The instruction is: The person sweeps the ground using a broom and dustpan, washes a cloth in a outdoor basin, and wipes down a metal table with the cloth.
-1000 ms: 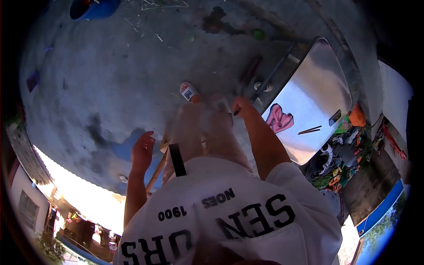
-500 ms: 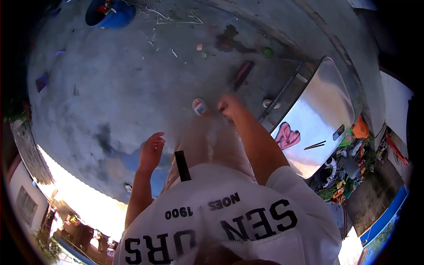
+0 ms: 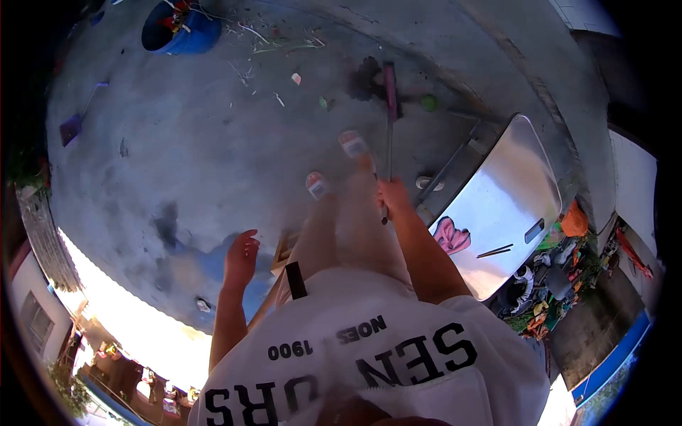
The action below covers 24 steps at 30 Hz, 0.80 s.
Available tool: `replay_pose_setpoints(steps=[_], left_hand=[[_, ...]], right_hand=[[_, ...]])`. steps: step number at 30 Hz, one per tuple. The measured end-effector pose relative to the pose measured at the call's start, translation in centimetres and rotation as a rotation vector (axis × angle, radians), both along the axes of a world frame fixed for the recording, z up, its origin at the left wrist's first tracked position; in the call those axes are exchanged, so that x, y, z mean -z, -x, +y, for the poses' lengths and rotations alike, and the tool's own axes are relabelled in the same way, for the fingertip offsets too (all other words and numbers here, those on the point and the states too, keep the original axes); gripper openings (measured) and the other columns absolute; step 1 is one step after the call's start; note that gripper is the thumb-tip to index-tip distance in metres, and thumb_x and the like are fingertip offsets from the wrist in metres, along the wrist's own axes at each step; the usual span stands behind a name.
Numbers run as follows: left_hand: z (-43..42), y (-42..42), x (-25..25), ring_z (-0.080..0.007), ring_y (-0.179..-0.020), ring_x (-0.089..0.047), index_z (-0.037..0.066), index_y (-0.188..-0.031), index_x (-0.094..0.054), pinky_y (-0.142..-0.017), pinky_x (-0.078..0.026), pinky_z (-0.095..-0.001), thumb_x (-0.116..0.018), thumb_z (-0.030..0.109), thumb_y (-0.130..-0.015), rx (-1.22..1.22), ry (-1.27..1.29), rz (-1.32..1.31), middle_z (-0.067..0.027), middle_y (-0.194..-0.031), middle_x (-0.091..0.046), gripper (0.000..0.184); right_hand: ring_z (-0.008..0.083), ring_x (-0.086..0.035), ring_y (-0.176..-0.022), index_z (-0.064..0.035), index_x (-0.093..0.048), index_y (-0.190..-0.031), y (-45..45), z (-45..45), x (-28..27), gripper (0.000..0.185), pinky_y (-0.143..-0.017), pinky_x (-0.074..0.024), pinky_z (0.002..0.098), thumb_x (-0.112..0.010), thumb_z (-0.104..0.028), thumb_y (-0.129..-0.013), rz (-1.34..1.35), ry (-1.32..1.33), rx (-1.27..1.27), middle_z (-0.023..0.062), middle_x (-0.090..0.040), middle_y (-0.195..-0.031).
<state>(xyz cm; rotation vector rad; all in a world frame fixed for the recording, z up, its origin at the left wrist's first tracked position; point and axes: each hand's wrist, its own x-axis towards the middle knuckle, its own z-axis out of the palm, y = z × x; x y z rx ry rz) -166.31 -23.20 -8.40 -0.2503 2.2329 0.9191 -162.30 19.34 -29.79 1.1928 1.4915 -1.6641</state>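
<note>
My right hand (image 3: 393,195) is wrapped round the grey handle of a broom (image 3: 390,92). The broom's pinkish-purple head lies out on the concrete beyond my feet, and the handle end sticks out just below my fist. My left hand (image 3: 241,259) hangs at my left side with its fingers apart and holds nothing. On the silver-topped table (image 3: 522,163) to the right lie a pink cloth (image 3: 451,236), a pair of sticks (image 3: 495,250) and a dark phone-like object (image 3: 534,230).
A blue bucket (image 3: 186,39) stands at the upper left. Twigs and scraps lie on the floor near it, with a green round item (image 3: 428,103) farther right. A purple dustpan (image 3: 71,130) is at the far left. A wooden stool (image 3: 284,248) is beside my legs.
The broom head has swung outward and now points straight ahead. My right hand has shifted slightly right and lower in view. Both of my feet now show, and the bucket is more fully in view.
</note>
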Motion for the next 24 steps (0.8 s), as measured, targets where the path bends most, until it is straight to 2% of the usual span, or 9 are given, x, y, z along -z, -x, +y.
replay_pose_setpoints(steps=[3, 6, 11, 13, 15, 17, 19, 22, 24], left_hand=[[2.0, -0.8, 0.8, -0.0221, -0.089, -0.069, 0.010, -0.127, -0.063, -0.078, -0.055, -0.0328, -0.060, 0.012, -0.099, -0.016, -0.012, -0.020, -0.0102, -0.098, -0.070, 0.028], [4.8, -0.8, 0.2, -0.0176, -0.088, -0.067, 0.009, -0.128, -0.062, -0.080, -0.053, -0.0302, -0.057, 0.007, -0.099, -0.065, -0.029, -0.100, -0.0072, -0.096, -0.069, 0.030], [9.9, 1.4, -2.1, -0.0168, -0.089, -0.067, 0.007, -0.129, -0.061, -0.082, -0.052, -0.0298, -0.055, 0.005, -0.099, -0.020, 0.063, -0.148, -0.0062, -0.096, -0.069, 0.031], [11.8, 3.2, -3.3, -0.0175, -0.091, -0.068, 0.007, -0.130, -0.061, -0.082, -0.052, -0.0304, -0.054, 0.006, -0.100, -0.037, 0.105, -0.188, -0.0065, -0.096, -0.069, 0.031], [12.5, 3.6, -3.0, -0.0174, -0.091, -0.068, 0.007, -0.130, -0.061, -0.082, -0.052, -0.0308, -0.054, 0.006, -0.100, -0.072, 0.068, -0.144, -0.0066, -0.095, -0.069, 0.031], [13.1, 4.1, -2.3, -0.0172, -0.091, -0.068, 0.007, -0.130, -0.061, -0.081, -0.052, -0.0309, -0.053, 0.006, -0.100, -0.101, 0.033, -0.093, -0.0066, -0.095, -0.069, 0.031], [13.6, 4.2, -1.8, -0.0170, -0.090, -0.068, 0.007, -0.130, -0.061, -0.081, -0.052, -0.0308, -0.053, 0.005, -0.100, -0.114, -0.001, -0.055, -0.0065, -0.094, -0.069, 0.032], [14.7, 4.2, -1.0, -0.0195, -0.086, -0.068, 0.010, -0.128, -0.063, -0.079, -0.053, -0.0325, -0.060, 0.018, -0.101, -0.152, -0.027, -0.059, -0.0102, -0.101, -0.071, 0.028], [15.3, 3.9, -1.1, -0.0192, -0.087, -0.068, 0.009, -0.127, -0.063, -0.079, -0.053, -0.0326, -0.060, 0.019, -0.101, -0.147, 0.000, -0.119, -0.0101, -0.100, -0.071, 0.027]], right_hand=[[0.0303, -0.069, -0.074, -0.0066, -0.072, -0.088, -0.1, 7.5, 3.3, 0.012, -0.060, -0.0530, 0.0408, -0.070, -0.007, -0.076, 0.052, -0.326, -1.393, 0.0145, -0.068, -0.074], [0.0266, -0.068, -0.068, -0.0061, -0.073, -0.076, -2.1, 16.0, 10.3, 0.008, -0.059, -0.0530, 0.0409, -0.072, -0.002, -0.069, 0.784, -0.531, -0.923, 0.0139, -0.070, -0.075], [0.0224, -0.051, -0.047, -0.0070, -0.057, -0.075, 6.4, 15.6, 7.1, 0.011, -0.044, -0.0395, 0.0378, -0.062, -0.008, -0.085, -0.199, -0.161, -0.887, 0.0090, -0.051, -0.062], [0.0249, -0.055, -0.051, -0.0054, -0.059, -0.086, 8.5, 16.8, 3.0, 0.007, -0.045, -0.0426, 0.0392, -0.061, -0.012, -0.088, -0.342, -0.087, -0.701, 0.0113, -0.054, -0.066], [0.0316, -0.070, -0.068, -0.0018, -0.070, -0.108, 6.8, 17.6, -1.8, 0.027, -0.052, -0.0540, 0.0434, -0.063, -0.018, -0.088, -0.226, -0.077, -0.369, 0.0178, -0.068, -0.079], [0.0144, -0.047, -0.044, -0.0072, -0.054, -0.092, 3.7, 16.7, -2.8, 0.021, -0.039, -0.0346, 0.0336, -0.059, -0.027, -0.097, -0.160, -0.238, -0.365, 0.0022, -0.045, -0.056], [0.0161, -0.047, -0.044, -0.0067, -0.054, -0.090, -2.0, 16.5, -0.4, 0.018, -0.039, -0.0355, 0.0341, -0.061, -0.023, -0.095, -0.055, -0.329, -0.380, 0.0030, -0.045, -0.055], [0.0187, -0.048, -0.044, -0.0059, -0.054, -0.086, -12.5, 18.2, 12.4, 0.014, -0.040, -0.0369, 0.0349, -0.063, -0.016, -0.090, 0.425, -0.397, -0.591, 0.0043, -0.044, -0.053], [0.0240, -0.056, -0.056, -0.0058, -0.060, -0.085, -12.1, 18.8, 10.7, 0.010, -0.050, -0.0438, 0.0383, -0.068, -0.012, -0.082, 0.428, -0.419, -0.789, 0.0083, -0.053, -0.063]])
